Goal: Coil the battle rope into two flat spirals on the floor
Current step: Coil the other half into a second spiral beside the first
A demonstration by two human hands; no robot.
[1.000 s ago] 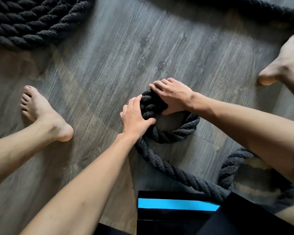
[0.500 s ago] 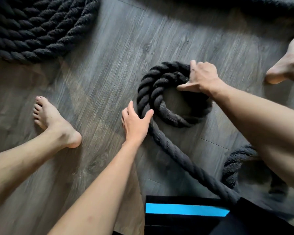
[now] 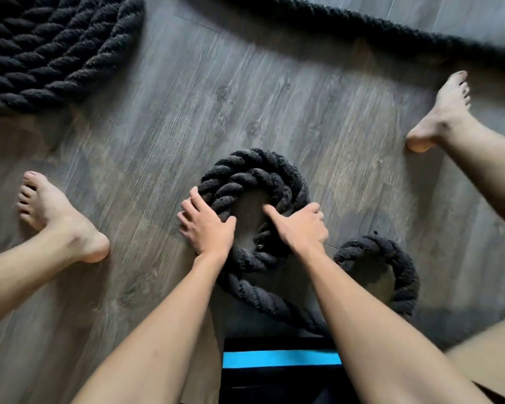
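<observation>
The thick black battle rope forms a small coil (image 3: 254, 176) of about two turns on the grey wood floor in the middle of the head view. My left hand (image 3: 207, 228) clasps the coil's left side, fingers over the outer turn and thumb on the inner edge. My right hand (image 3: 301, 228) lies over the coil's near right part, thumb pointing into the open centre. From the coil the rope runs toward me, then bends into a loose loop (image 3: 391, 258) at the right. A large flat spiral (image 3: 41, 48) of the same rope lies at the top left.
A straight stretch of rope (image 3: 362, 21) crosses the top right. My bare left foot (image 3: 56, 217) rests left of the coil and my right foot (image 3: 440, 112) at the far right. Black shorts with a blue stripe (image 3: 280, 358) fill the bottom centre.
My right hand has swept from the coil's far side round to its near right part. My left hand has moved up from the tail onto the coil's left side. The coil looks tighter.
</observation>
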